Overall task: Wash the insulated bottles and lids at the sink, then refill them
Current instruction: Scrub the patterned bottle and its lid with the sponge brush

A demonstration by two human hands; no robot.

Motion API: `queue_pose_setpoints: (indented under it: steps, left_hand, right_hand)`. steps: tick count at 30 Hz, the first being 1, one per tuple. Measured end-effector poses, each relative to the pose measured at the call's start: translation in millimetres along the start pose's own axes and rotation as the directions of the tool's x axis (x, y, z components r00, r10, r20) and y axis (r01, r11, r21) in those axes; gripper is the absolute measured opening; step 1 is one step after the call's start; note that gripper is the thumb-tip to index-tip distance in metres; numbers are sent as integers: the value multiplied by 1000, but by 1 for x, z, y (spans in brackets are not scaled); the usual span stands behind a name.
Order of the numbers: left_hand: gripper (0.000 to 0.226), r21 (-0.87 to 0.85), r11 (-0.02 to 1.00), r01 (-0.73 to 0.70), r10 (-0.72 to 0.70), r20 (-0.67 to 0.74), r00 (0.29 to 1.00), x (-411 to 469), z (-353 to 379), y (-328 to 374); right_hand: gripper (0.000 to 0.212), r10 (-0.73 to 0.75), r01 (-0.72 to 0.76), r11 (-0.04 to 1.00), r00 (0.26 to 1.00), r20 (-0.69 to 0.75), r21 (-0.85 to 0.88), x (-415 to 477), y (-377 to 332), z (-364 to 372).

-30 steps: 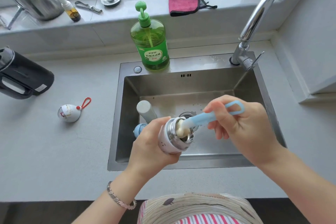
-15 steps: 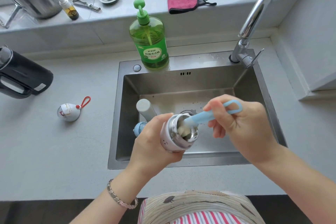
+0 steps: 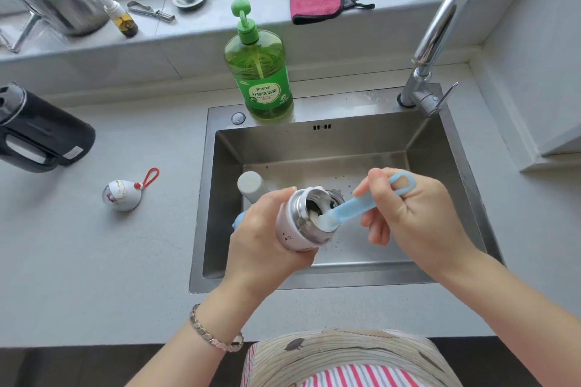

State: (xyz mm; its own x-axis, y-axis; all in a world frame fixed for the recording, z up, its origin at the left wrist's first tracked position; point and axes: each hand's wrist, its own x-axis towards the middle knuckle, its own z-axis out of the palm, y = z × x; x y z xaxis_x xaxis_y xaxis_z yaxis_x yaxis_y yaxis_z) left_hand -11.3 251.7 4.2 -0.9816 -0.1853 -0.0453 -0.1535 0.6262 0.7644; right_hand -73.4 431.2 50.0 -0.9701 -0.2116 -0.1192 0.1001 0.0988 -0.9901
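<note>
Tabletop of pale grey stone (image 3: 94, 261) surrounds a rectangular stainless-steel sink (image 3: 314, 148), with a curved chrome tap (image 3: 440, 22) at the back right corner. A black electric kettle (image 3: 41, 132) sits at the far left. A green pump bottle of dish soap (image 3: 259, 78) stands on the sink's back rim.

Both hands are above the basin. The left hand (image 3: 264, 245) has a full grip, fingers and thumb wrapped round a small white insulated bottle with a steel mouth (image 3: 290, 229). It holds the bottle tilted, mouth toward the right.

A grey cylindrical bottle (image 3: 251, 185) stands in the basin just behind that hand. The right hand (image 3: 415, 217) keeps a narrow pinching grip on a pale blue looped-handle brush (image 3: 361, 203), whose white head sits inside the bottle's mouth.

A white egg-shaped lid with a red loop (image 3: 121, 196) lies on the tabletop left of the sink.
</note>
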Motion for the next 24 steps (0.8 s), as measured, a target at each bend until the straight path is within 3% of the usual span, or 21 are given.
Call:
queue_pose_setpoints:
  steps: [6,9,12,16,21,24]
  left_hand:
    - [73,-109,994,19,-16,29,999,1,11,1]
    - [73,-110,994,-10,10,-1,1000,-2,7,-1]
    - [72,-64,997,-34,31,-45,998,0,1,-8]
    - [71,-43,999,2,-3,-35,999,-2,6,-9]
    - [73,0,1000,-24,24,7,1000,-5,2,-13]
    - [73,0,1000,-2,2,-11,1000,-2,1,-18]
  right_hand:
    - [35,105,-94,972,994,-41,215,7,-6,10]
    - [35,42,-32,991,996,-78,129,8,-7,5]
    - [35,54,-54,996,999,2,68,-2,-7,4]
    - [34,70,-84,985,993,91,150,-4,-10,13]
    - [32,29,-26,997,999,-44,76,0,-3,5]
    - [33,125,-124,991,992,-19,50,-5,4,6]
